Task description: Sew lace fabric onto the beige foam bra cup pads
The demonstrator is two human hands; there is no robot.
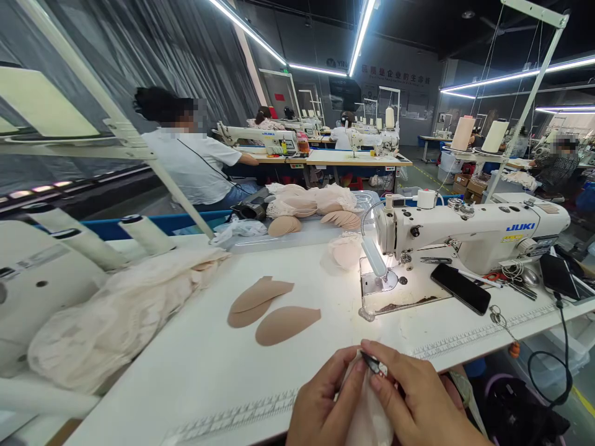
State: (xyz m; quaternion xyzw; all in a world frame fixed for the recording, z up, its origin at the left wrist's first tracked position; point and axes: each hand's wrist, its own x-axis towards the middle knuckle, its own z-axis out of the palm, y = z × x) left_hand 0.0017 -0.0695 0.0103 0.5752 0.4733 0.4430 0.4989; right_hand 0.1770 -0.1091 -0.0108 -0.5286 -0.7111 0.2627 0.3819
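At the table's front edge, my left hand (325, 399) pinches a pale cream piece of fabric (368, 416). The fabric hangs down between both hands. My right hand (413, 387) is closed around small thread snips (375, 365), whose dark tip touches the fabric's upper edge by the left fingertips. Much of the snips is hidden by the fingers. Beyond my hands, a tan rounded pad (287, 326) lies flat, with overlapping tan pads (258, 302) beside it. A cream lace cup (344, 253) rests left of the sewing machine's needle area.
The white sewing machine (469, 226) stands at right, with a black phone (460, 288) and tweezers (436, 260) by it. Cream fabric (125, 316) is heaped at left. A plastic tray (246, 244) at the back holds lace cups and stacked pads. A person (181, 164) sits beyond.
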